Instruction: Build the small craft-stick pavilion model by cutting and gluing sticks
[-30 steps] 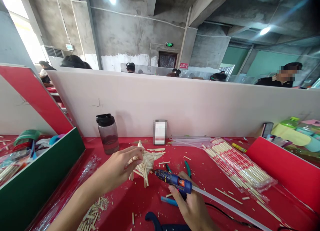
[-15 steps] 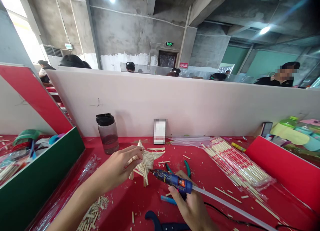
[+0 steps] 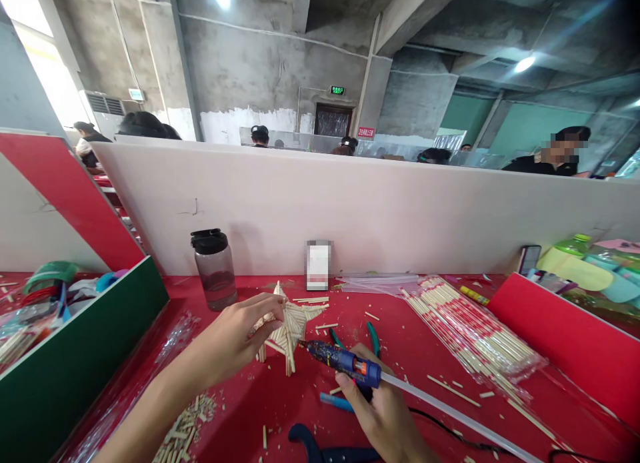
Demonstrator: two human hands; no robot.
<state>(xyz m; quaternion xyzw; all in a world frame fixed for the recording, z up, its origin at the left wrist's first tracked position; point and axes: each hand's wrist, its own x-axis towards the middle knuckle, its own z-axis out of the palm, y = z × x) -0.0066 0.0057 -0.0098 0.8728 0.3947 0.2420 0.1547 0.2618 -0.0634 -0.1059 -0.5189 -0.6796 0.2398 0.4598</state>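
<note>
My left hand (image 3: 233,339) grips the wooden stick star (image 3: 289,324) by its left side, fingers curled shut over the upper left arm, thumb beneath; the star stands tilted on the red table (image 3: 280,396), at centre, its lower points touching the surface.
My right hand (image 3: 385,416) is wrapped closed around the handle of the blue glue gun (image 3: 345,363); nozzle points left, tip touching or just beside the star's right edge, cannot tell which; a clear glue stick (image 3: 450,416) runs out of the gun's rear toward the near right.

Around the work: green-handled pliers (image 3: 373,336) lie just beyond the gun; a blue pen (image 3: 334,401) lies near my right hand, on the near side; a dark blue tool (image 3: 313,443) at the near edge, only partly in view.
Cut stick offcuts (image 3: 183,433) heaped near left, beneath my left forearm.
Dark water bottle (image 3: 215,269) stands upright far left of the star, against the white partition (image 3: 375,209).
Bag of long sticks (image 3: 470,329) lies to the right, well apart from both hands.
Green-sided divider (image 3: 75,363) on the left; red divider (image 3: 575,343) on the right.
Other people sit beyond the partition.
</note>
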